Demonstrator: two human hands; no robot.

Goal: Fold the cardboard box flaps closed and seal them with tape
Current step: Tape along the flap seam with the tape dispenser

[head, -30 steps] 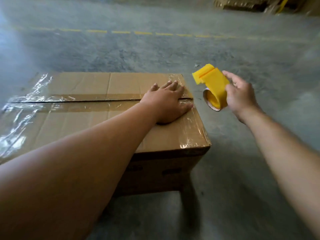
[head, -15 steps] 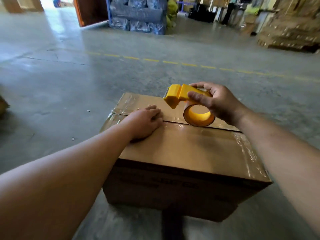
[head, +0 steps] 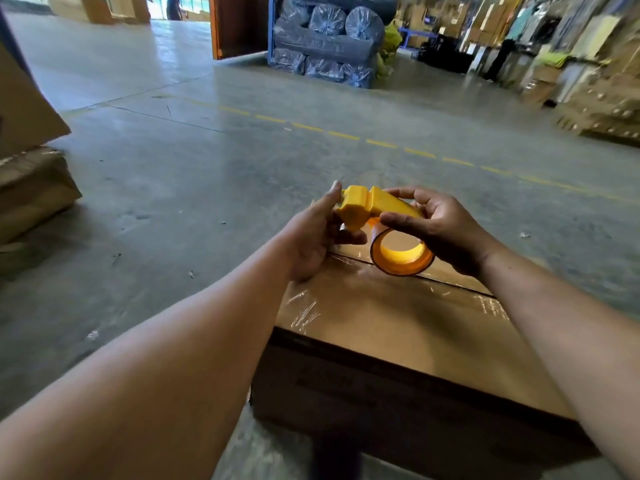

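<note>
**Two hands on the dispenser, seam waiting**

Both hands met at the yellow tape dispenser [head: 372, 209], held just above the far end of the cardboard box [head: 398, 327]. My right hand [head: 440, 233] had its grip clamped around the dispenser body, the tape roll [head: 401, 256] hanging below it. My left hand [head: 313, 237] pinched at the cutter end, thumb and fingers together; whether a tape tail sat between them I could not tell.

The box stood on the concrete floor [head: 207, 174], flaps down flat, glossy tape [head: 304, 311] already shining on the near-left part of the lid. The centre seam [head: 450, 284] ran out from under the roll to the right.

My read: flaps folded, sealing under way, tape end being freed. Next move would call for pressing that end onto the lid, then drawing the dispenser along the seam under steady tension.
</note>
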